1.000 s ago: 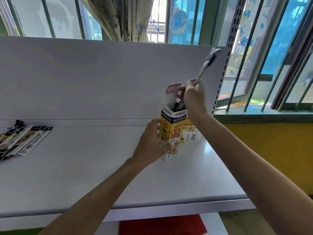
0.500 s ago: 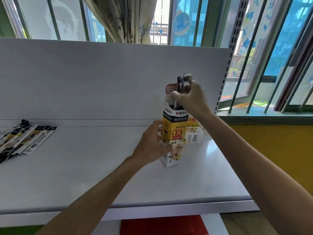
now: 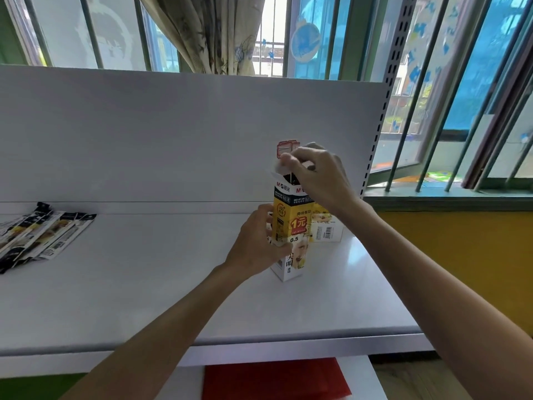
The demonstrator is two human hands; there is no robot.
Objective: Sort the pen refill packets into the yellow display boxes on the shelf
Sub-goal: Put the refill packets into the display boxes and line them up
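Your left hand (image 3: 258,241) grips the yellow display box (image 3: 291,223) on the shelf (image 3: 144,284), right hand (image 3: 317,174) curled over its mouth, pinching what I can't tell, so shove crooked and its flap (image 3: 287,149) buckles.

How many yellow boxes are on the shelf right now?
2. The front box stands upright, gripped by the left hand, with the right hand at its top. The second box sits just behind it to the right, partly hidden.

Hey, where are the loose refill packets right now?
In the head view the loose refill packets lie fanned out at the shelf's far left, well apart from the yellow box.
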